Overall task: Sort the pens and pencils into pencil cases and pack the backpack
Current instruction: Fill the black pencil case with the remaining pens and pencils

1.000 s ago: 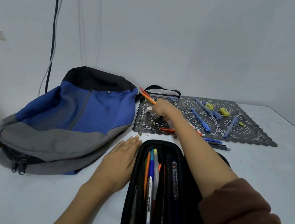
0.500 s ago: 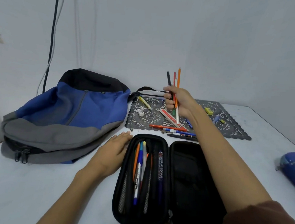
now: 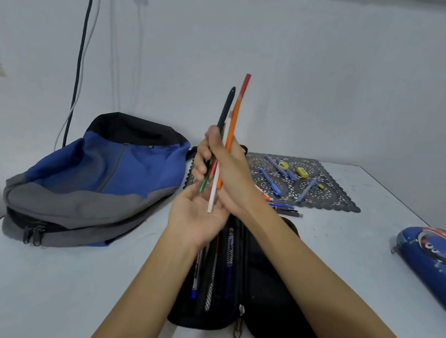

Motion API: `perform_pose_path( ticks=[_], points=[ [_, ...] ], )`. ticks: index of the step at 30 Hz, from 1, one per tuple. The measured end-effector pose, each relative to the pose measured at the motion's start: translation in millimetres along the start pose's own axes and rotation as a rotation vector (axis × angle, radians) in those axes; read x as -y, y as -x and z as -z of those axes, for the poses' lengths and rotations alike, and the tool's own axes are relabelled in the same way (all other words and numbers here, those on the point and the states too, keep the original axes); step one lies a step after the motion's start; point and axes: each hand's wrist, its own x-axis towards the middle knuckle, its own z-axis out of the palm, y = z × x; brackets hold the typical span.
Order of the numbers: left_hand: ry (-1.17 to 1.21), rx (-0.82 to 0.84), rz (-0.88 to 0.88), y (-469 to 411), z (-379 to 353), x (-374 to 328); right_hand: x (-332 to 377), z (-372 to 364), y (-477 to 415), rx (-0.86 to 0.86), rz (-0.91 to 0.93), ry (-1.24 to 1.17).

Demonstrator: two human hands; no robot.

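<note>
My right hand (image 3: 226, 169) grips a bundle of pencils and pens (image 3: 226, 131), held nearly upright above the table: an orange pencil, a black pen, a white one and a green one. My left hand (image 3: 198, 215) is raised palm up under the bundle's lower ends, fingers relaxed, and the white pencil's end meets the palm. Below both hands lies the open black pencil case (image 3: 267, 300), with several pens in its left half. The blue and grey backpack (image 3: 95, 180) lies flat to the left.
A dark lace mat (image 3: 329, 196) at the back carries several blue pens (image 3: 270, 182), a yellow sharpener (image 3: 301, 172) and small erasers. More pens (image 3: 286, 210) lie at its front edge. A blue printed pencil case (image 3: 433, 262) lies at the right. Cables hang down the wall.
My right hand lifted the bundle from the mat and brought it back over the black case. My left hand left the table beside the case and rose palm up beneath the bundle.
</note>
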Motion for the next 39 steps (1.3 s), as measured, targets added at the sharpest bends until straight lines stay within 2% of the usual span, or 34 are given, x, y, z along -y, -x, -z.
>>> perform_pose_path(
  ticks=[5, 11, 19, 22, 27, 35, 37, 39],
  points=[
    [0.06, -0.063, -0.029, 1.3, 3.0, 2.5, -6.4, 6.1, 15.2, 0.0, 0.022, 0.25],
    [0.053, -0.082, -0.004, 11.8, 0.7, 8.9, -2.7, 5.6, 17.7, 0.016, 0.054, 0.24],
    [0.018, -0.076, -0.008, 6.3, 4.7, 9.6, -12.3, 8.8, 22.7, 0.016, 0.18, 0.425],
    [-0.005, -0.082, 0.006, 7.2, 4.7, 8.1, -14.0, 8.3, 25.0, 0.0, 0.173, 0.379],
    [-0.051, -0.116, -0.003, 7.7, 2.3, 7.2, -14.4, 8.4, 23.2, -0.013, 0.06, 0.288],
    [-0.082, -0.064, 0.008, 6.3, 2.5, 5.0, -3.0, 7.0, 11.3, -0.058, 0.057, 0.112],
    [-0.104, -0.032, -0.021, 7.0, 6.2, 0.5, 0.3, 6.7, 6.4, -0.101, 0.024, 0.036],
    [-0.204, -0.039, -0.131, 8.7, 10.7, -8.0, 3.0, 8.9, 2.9, -0.147, 0.02, -0.042]
  ],
)
